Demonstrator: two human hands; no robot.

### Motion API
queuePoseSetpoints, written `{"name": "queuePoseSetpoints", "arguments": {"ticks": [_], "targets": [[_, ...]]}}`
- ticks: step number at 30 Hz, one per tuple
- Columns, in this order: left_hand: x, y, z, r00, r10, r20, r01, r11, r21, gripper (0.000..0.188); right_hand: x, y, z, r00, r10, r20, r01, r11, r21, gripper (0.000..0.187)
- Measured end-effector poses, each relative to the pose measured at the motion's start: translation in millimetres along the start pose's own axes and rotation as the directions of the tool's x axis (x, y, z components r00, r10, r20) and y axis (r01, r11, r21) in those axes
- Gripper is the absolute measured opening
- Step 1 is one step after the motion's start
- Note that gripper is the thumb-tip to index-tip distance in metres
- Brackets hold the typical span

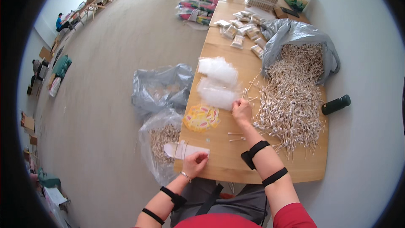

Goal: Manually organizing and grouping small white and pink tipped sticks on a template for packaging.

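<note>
On the wooden table, my right hand [242,110] pinches at the near right corner of a stack of clear plastic bags [217,95]. My left hand [195,164] is curled at the table's near left, against a white flat holder [179,150] with bands around it that juts past the edge. Whatever its fingers may grip is hidden. Between the hands and the bags lie yellow and white printed cards [201,118]. A big heap of cotton swabs [291,97] spreads right of my right hand, spilling from a grey plastic bag [276,44]. A few loose swabs [237,137] lie beside my right forearm.
Filled small packets [238,41] lie farther up the table. A dark green bottle [336,104] rests by the wall. Left of the table stand a grey bag [162,88] and a clear bag of swabs [145,143]. Several people sit far left.
</note>
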State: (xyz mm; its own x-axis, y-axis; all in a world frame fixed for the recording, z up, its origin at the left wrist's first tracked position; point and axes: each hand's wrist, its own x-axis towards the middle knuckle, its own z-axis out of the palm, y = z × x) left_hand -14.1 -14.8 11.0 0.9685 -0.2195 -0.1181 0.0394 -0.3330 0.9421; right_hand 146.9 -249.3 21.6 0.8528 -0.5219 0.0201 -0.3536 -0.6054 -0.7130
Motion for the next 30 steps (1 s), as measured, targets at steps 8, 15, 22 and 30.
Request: {"name": "queuePoseSetpoints", "arguments": {"ticks": [8,15,22,30], "targets": [[2,-14,2,1.000,0.003,-0.012,-0.004,0.995,-0.104,0.017,-45,-12,-52,0.988,0.060,0.141,-0.112,0.909,0.402,0.016],[-9,44,-1,0.940,0.140,-0.312,-0.227,0.938,-0.262,0.031,-142,-50,-61,0.791,-0.013,0.612,-0.441,0.682,0.584,0.010],[-27,48,-36,0.898,0.189,-0.397,-0.219,0.975,-0.030,0.015,-186,-70,-35,0.566,-0.158,0.809,-0.639,0.536,0.552,0.018],[-41,38,-57,0.882,0.071,-0.465,-0.157,0.976,-0.149,0.015,-211,-83,-2,0.648,-0.176,0.741,-0.410,0.739,0.535,0.015]]}}
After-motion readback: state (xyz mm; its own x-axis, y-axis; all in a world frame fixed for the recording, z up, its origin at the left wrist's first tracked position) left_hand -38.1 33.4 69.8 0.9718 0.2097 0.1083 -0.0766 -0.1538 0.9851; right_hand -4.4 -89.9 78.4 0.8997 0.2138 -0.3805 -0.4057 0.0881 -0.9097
